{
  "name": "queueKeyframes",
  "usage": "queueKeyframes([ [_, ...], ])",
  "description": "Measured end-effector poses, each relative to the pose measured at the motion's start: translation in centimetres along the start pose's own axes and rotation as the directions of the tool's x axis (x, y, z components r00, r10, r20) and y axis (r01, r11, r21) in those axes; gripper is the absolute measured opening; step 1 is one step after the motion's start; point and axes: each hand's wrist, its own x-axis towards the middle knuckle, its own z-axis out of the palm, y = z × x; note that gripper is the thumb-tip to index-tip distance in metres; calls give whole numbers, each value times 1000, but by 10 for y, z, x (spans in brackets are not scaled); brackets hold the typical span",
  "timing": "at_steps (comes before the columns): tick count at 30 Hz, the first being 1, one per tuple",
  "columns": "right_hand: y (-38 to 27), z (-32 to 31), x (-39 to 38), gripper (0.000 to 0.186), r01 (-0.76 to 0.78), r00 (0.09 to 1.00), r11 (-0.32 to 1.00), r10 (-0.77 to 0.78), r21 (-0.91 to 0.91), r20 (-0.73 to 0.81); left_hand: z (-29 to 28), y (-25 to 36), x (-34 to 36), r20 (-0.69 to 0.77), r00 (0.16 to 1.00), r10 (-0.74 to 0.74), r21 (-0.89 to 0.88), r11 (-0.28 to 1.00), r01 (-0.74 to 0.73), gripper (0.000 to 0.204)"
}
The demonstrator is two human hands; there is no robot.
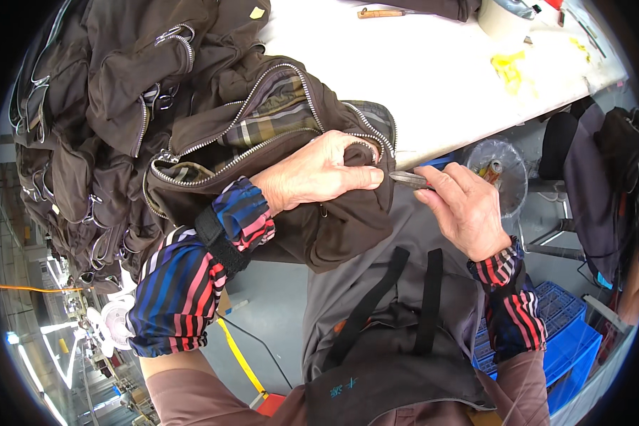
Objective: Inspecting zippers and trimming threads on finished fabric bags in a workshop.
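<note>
A dark brown bag [348,238] with a silver zipper hangs over the table's near edge. Its main opening gapes, and plaid lining [273,113] shows inside. My left hand [323,170] is closed on the bag's right end, thumb pressed against the fabric beside the zipper. In my right hand [465,209] are small metal thread snips [408,179], gripped between thumb and fingers. Their tip points left at the bag's edge, very close to my left thumb. The fingers hide most of the snips' handle.
Several similar brown bags [121,106] are heaped at the left. On the white table [419,78] lie a wooden-handled tool [380,13] and a white container [504,21]. A clear plastic-lined bin [500,188] and blue crates [568,341] stand at the right.
</note>
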Motion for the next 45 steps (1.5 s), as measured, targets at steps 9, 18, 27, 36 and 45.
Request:
queueKeyframes([
  [9, 4, 4, -1, 29, 44, 999, 999, -44, 21, 0, 1, -1, 0, -17, 1000, -19, -22, 1000, 18, 21],
  [18, 4, 14, -9, 21, -159, 987, 950, 148, 270, 61, -1, 0, 0, 23, 998, -52, -61, 997, 53, 18],
  [27, -2, 13, -12, 23, -185, 977, 892, 211, 411, -19, 0, 2, 0, -7, 999, -39, -2, 999, 39, 20],
  [36, 2, 18, -12, 26, -125, 991, 954, 134, 272, -13, -1, 2, 0, 7, 1000, -2, -9, 1000, 2, 20],
  [45, 9, 13, -4, 30, -1, 1000, 991, 3, 133, -15, 0, 6, 0, 22, 999, -32, -68, 997, 34, 21],
])
